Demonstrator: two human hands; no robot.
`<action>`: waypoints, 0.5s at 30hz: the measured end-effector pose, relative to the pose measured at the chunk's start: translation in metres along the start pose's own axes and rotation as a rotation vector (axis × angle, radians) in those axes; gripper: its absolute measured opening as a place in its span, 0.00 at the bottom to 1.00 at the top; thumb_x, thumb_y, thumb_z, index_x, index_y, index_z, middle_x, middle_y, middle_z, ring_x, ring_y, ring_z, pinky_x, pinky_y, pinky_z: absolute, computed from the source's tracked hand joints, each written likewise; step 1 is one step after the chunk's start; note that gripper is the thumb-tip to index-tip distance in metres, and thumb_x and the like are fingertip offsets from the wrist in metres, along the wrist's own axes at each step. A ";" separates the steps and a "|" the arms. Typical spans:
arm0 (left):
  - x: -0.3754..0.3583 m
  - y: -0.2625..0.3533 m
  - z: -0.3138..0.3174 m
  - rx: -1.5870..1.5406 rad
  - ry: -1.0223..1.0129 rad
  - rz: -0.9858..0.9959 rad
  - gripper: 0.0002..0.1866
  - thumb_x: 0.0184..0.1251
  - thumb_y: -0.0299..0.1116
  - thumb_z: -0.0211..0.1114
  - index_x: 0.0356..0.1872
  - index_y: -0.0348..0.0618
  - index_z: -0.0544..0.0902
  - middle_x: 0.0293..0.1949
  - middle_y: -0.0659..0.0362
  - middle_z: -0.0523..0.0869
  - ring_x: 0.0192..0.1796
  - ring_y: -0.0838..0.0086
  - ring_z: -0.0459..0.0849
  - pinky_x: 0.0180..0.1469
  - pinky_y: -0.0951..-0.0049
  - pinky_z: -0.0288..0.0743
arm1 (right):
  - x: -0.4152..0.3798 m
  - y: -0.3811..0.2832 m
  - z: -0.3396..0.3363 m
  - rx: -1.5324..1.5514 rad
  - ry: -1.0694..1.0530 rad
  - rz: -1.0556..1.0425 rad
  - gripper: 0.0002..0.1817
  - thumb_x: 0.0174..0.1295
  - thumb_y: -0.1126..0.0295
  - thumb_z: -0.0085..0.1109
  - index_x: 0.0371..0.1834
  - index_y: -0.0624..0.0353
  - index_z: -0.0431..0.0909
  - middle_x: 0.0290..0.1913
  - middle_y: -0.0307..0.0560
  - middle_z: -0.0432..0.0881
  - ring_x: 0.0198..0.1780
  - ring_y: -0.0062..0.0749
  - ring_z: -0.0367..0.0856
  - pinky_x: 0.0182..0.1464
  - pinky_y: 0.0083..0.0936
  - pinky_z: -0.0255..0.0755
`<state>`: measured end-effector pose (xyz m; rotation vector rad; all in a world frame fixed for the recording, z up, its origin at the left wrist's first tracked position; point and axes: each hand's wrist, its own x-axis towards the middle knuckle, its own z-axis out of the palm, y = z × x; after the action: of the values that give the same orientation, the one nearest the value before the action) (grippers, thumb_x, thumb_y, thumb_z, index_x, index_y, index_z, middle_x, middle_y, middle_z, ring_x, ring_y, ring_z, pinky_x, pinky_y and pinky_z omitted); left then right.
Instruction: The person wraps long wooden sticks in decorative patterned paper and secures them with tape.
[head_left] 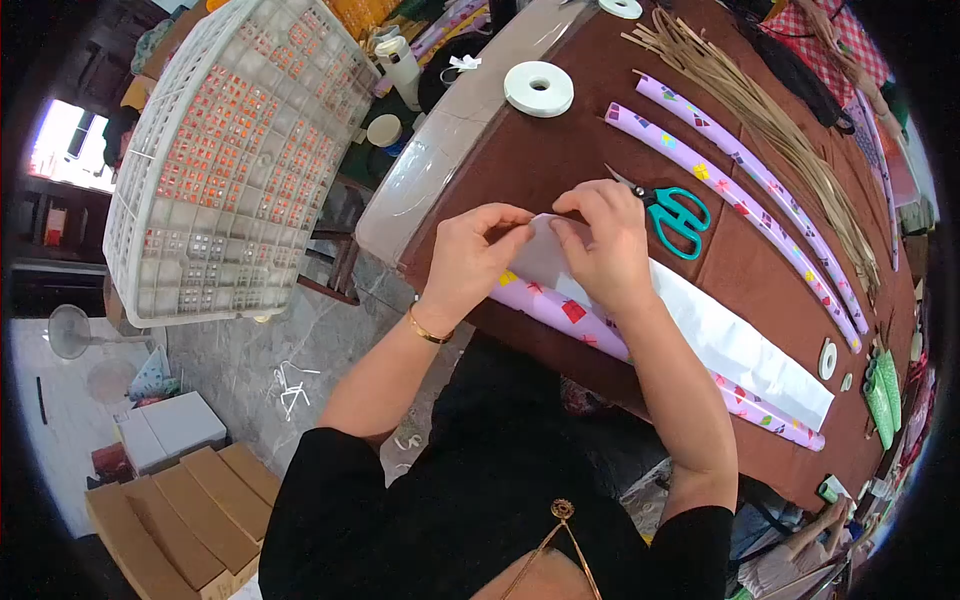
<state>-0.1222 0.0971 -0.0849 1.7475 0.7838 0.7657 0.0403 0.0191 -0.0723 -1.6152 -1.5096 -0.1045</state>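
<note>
A sheet of lilac wrapping paper (560, 308) with bright printed motifs lies partly rolled along the table's near edge, its white inner side showing. My left hand (470, 258), a gold bangle at the wrist, pinches the sheet's far left end. Close beside it, my right hand (612, 240) grips the same edge between thumb and fingers. Whatever small thing may be between the fingertips is hidden. Just beyond my right hand lie teal-handled scissors (680, 222), blades pointing away to the left.
Two finished-looking lilac paper tubes (735, 190) and a bundle of brown strips (770, 110) lie across the brown table cover (540, 160). White tape rolls (553, 88) sit nearby. A white plastic crate (160, 200) stands at left, above cardboard boxes (195, 505).
</note>
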 end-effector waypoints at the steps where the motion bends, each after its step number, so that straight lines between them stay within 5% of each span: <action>1: 0.001 0.006 -0.001 -0.003 0.006 -0.087 0.09 0.62 0.26 0.70 0.42 0.34 0.87 0.35 0.55 0.90 0.35 0.79 0.86 0.39 0.76 0.79 | 0.000 -0.001 -0.001 0.001 -0.001 -0.002 0.07 0.49 0.75 0.69 0.31 0.55 0.82 0.35 0.41 0.81 0.41 0.41 0.79 0.49 0.37 0.68; 3: 0.001 0.009 0.001 -0.008 0.011 -0.174 0.09 0.61 0.25 0.70 0.42 0.34 0.87 0.34 0.55 0.90 0.35 0.79 0.86 0.39 0.76 0.79 | -0.001 -0.003 -0.004 -0.002 -0.044 -0.127 0.09 0.47 0.76 0.70 0.31 0.53 0.82 0.36 0.40 0.80 0.41 0.40 0.78 0.48 0.36 0.67; 5: 0.000 0.007 0.004 0.002 0.049 -0.049 0.07 0.65 0.25 0.69 0.41 0.32 0.86 0.30 0.63 0.87 0.32 0.86 0.81 0.34 0.81 0.75 | -0.002 -0.003 -0.002 -0.002 -0.056 -0.140 0.09 0.46 0.76 0.70 0.31 0.53 0.82 0.35 0.40 0.79 0.41 0.39 0.78 0.48 0.35 0.67; 15: -0.003 0.003 0.006 0.078 0.030 0.157 0.07 0.63 0.23 0.69 0.41 0.33 0.86 0.34 0.60 0.88 0.36 0.83 0.84 0.36 0.79 0.77 | -0.003 -0.005 0.000 -0.072 -0.001 -0.181 0.10 0.45 0.76 0.71 0.31 0.51 0.83 0.36 0.38 0.79 0.42 0.37 0.78 0.50 0.35 0.67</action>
<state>-0.1190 0.0903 -0.0845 1.8878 0.7106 0.8775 0.0352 0.0162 -0.0717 -1.5319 -1.6682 -0.2611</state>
